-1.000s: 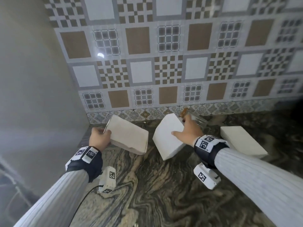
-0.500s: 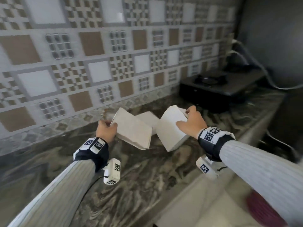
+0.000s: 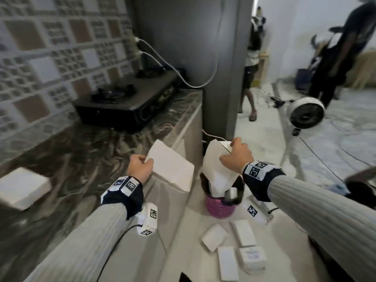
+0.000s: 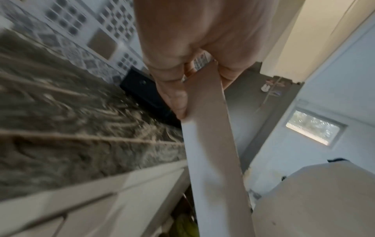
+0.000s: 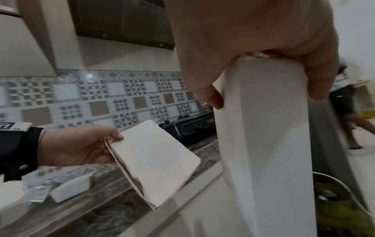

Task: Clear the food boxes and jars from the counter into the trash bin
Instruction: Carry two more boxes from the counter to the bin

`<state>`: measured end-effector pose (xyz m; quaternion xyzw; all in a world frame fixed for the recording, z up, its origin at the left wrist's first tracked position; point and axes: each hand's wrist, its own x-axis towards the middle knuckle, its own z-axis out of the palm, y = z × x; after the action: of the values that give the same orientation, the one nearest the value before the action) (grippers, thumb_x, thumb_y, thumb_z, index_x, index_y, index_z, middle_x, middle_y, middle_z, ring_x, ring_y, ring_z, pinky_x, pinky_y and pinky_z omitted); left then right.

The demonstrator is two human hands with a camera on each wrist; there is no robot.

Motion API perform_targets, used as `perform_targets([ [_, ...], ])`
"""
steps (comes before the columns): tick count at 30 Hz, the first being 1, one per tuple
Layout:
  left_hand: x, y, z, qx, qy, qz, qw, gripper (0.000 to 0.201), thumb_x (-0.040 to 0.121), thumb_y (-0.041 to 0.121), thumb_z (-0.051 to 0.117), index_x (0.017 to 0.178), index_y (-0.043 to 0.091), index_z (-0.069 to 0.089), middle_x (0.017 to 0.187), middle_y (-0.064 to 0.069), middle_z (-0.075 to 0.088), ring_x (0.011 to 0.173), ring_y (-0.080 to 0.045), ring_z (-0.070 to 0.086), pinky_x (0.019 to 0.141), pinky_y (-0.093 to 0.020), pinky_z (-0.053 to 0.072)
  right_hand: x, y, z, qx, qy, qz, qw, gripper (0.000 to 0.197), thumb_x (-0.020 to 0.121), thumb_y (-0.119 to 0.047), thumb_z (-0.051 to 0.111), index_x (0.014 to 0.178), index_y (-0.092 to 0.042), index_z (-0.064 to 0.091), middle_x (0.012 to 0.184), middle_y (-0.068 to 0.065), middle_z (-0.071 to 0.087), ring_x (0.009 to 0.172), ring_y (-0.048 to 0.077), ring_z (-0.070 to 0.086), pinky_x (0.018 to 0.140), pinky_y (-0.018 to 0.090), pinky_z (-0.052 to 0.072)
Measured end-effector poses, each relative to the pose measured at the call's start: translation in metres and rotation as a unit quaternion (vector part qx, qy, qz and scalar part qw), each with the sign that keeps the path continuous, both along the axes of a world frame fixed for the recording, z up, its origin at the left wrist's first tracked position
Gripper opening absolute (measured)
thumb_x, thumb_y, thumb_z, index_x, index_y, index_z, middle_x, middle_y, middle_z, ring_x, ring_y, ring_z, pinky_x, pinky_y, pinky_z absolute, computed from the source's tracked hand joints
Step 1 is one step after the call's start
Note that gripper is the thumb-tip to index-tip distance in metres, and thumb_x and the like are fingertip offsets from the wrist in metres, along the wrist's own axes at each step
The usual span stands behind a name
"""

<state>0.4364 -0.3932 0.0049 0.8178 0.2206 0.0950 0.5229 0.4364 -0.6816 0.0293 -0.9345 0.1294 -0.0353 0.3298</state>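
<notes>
Right hand (image 3: pixel 236 157) above pink bin (image 3: pixel 220 206); marbled counter (image 3: pixel 71 159), stove (image 3: pixel 126 102).

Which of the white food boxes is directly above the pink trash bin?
The box in the right hand: that box hangs over the pink bin. The left hand's box hangs beside the counter edge; another lies on the counter.

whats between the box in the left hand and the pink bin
Only the pale front of the counter and bare floor: in the head view the left hand holds its box at the counter's edge, short of the pink bin, with a gap between.
</notes>
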Motion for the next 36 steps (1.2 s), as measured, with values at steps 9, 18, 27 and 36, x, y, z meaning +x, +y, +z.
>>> perform_targets([
  [9,0.082,-0.104,-0.063,0.024,0.076,-0.109,0.991,0.039,0.060,0.032,0.052,0.095,0.017,0.045,0.108,-0.020,0.065,0.090,-0.039,0.065,0.084,-0.042,0.052,0.037,-0.096,-0.064,0.002,0.085,-0.064,0.994,0.049,0.079,-0.029,0.060,0.118,-0.010,0.038,0.120,0.015,0.047,0.105,0.034,0.056,0.087,0.038,0.050],
  [18,0.231,-0.148,-0.129,0.057,0.137,-0.155,0.977,0.038,0.080,0.013,0.060,0.114,0.001,0.047,0.123,-0.022,0.054,0.097,-0.034,0.056,0.077,-0.031,0.039,0.160,-0.117,-0.133,0.053,0.185,-0.131,0.973,0.060,0.078,-0.031,0.063,0.126,-0.010,0.034,0.128,0.015,0.042,0.112,0.034,0.053,0.088,0.037,0.048],
  [27,0.352,-0.179,-0.172,0.046,0.221,-0.255,0.940,0.081,0.075,0.035,0.075,0.137,0.005,0.034,0.139,-0.018,0.045,0.126,-0.032,0.048,0.104,-0.036,0.040,0.284,-0.107,-0.185,0.113,0.220,-0.203,0.947,0.071,0.084,-0.034,0.065,0.136,-0.005,0.027,0.135,0.022,0.039,0.122,0.041,0.049,0.103,0.044,0.042],
  [36,0.331,-0.226,-0.180,0.081,0.281,-0.289,0.912,0.070,0.083,0.027,0.068,0.138,-0.002,0.034,0.144,-0.020,0.044,0.132,-0.030,0.044,0.105,-0.032,0.035,0.265,-0.145,-0.206,0.074,0.288,-0.165,0.940,0.060,0.086,-0.035,0.060,0.132,-0.005,0.034,0.133,0.020,0.042,0.121,0.039,0.049,0.100,0.044,0.043],
])
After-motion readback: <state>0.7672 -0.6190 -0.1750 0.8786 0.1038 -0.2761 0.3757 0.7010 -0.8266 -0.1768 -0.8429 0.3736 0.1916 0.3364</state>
